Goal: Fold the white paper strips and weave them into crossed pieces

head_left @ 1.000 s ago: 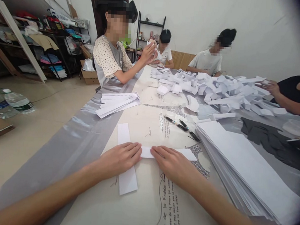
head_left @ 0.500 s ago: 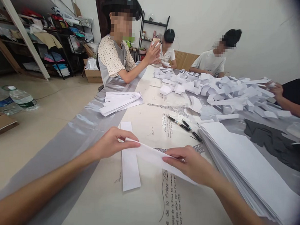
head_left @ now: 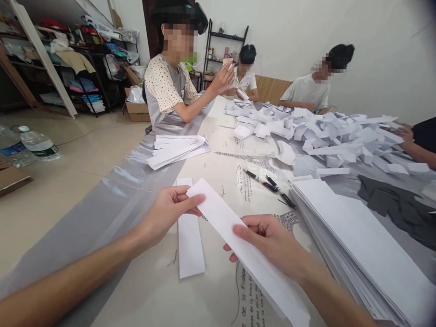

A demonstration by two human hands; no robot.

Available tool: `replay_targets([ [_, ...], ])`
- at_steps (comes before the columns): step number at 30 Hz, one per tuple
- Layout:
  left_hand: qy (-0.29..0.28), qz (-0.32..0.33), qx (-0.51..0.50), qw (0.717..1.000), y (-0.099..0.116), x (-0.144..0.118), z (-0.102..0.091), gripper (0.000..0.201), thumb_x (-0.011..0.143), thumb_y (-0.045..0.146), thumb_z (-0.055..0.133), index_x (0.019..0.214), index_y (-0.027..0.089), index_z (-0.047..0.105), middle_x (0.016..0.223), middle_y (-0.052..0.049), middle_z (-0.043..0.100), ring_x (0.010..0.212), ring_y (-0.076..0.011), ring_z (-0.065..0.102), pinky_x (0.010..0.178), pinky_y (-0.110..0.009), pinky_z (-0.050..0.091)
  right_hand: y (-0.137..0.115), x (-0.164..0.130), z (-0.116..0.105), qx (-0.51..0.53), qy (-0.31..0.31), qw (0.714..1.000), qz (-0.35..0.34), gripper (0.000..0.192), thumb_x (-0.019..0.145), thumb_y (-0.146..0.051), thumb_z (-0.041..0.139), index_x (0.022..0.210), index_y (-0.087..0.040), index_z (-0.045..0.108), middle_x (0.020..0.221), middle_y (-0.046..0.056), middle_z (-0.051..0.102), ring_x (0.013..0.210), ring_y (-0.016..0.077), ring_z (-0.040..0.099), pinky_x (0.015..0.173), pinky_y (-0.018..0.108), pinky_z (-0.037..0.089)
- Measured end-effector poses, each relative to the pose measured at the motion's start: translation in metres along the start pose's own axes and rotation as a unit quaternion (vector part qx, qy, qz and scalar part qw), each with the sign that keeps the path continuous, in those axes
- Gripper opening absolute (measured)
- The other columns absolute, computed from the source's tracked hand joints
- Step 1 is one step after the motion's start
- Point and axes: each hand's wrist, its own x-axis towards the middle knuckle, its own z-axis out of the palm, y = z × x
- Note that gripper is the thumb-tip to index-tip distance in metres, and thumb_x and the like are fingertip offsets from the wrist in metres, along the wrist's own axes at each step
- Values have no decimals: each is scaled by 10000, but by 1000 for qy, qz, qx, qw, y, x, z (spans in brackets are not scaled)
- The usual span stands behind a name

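Note:
Between my two hands I hold a long white paper strip (head_left: 250, 254), raised above the table and slanting down toward the lower right. My left hand (head_left: 172, 207) pinches its upper end, thumb on top. Around its middle, my right hand (head_left: 265, 242) has the thumb on the face and the fingers underneath. A second paper strip (head_left: 190, 249) lies flat on the printed tablecloth (head_left: 155, 286), partly hidden by my left hand. To the right of my right hand is a thick stack of white paper sheets (head_left: 359, 237).
Several pens (head_left: 264, 182) lie ahead of my hands. A bundle of paper strips (head_left: 178, 149) rests at the left table edge. Across the table spreads a large heap of folded paper pieces (head_left: 324, 132). Dark cloth (head_left: 397, 205) lies at the right. Several people (head_left: 167, 89) sit around the table.
The paper strip has been turned so its broad face shows, and its lower end now reaches further toward me. My left thumb now lies on top of the strip.

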Motion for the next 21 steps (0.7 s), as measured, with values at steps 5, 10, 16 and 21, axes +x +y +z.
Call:
replay_targets([
  [5,64,1,21,998,-2,-1,4,260,843,422,783,818,164,763,842,-52,784,748,-184,721,765,-303,609,3,6,6,27,-22,999,14,286,938,-446,705,1110,-225,762,977,91,805,827,214,782,639,280,574],
  [10,105,-13,25,994,-1,-2,7,281,812,425,795,721,167,732,724,-28,754,671,-172,698,712,-285,585,3,11,13,29,-2,999,31,346,886,-433,755,1141,-199,756,962,95,805,797,227,783,614,284,576],
  [16,143,-16,34,989,-4,-2,7,344,798,484,796,670,172,726,697,-40,750,636,-177,697,687,-284,545,6,12,17,29,7,999,37,363,865,-484,767,1055,-176,772,970,110,805,837,265,790,627,291,581],
  [21,144,-25,3,989,-4,-2,9,356,774,493,816,664,167,724,718,-54,757,629,-182,704,663,-286,540,7,12,18,34,8,999,39,361,850,-482,783,1053,-184,782,957,107,808,823,264,791,641,302,583],
])
